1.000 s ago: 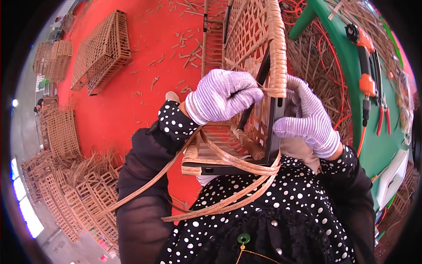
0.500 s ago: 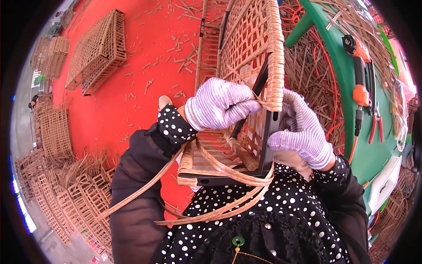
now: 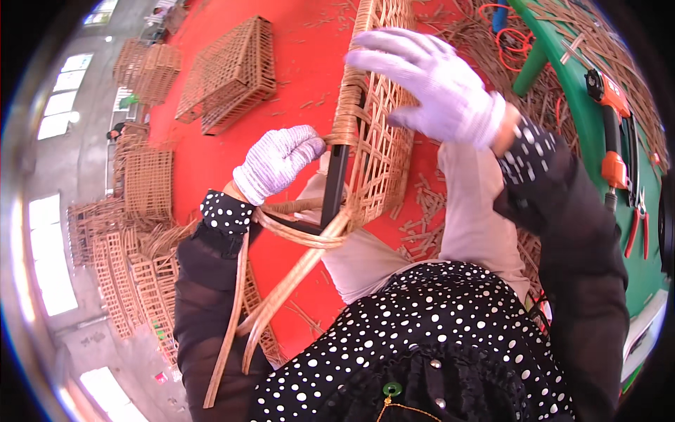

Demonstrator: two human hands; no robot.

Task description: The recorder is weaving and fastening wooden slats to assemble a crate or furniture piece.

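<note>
Right hand [image 3: 439, 88] has lifted, fingers wide; left hand [image 3: 278, 160] grips cane above red floor [image 3: 211, 162].

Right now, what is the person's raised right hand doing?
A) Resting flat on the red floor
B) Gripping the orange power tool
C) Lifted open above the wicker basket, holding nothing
C: the gloved right hand is spread open above the wicker basket, its fingers closed on nothing.

Gloved left hand [image 3: 278, 160] fisted, gloved right hand [image 3: 432, 84] raised, fingers spread
</note>
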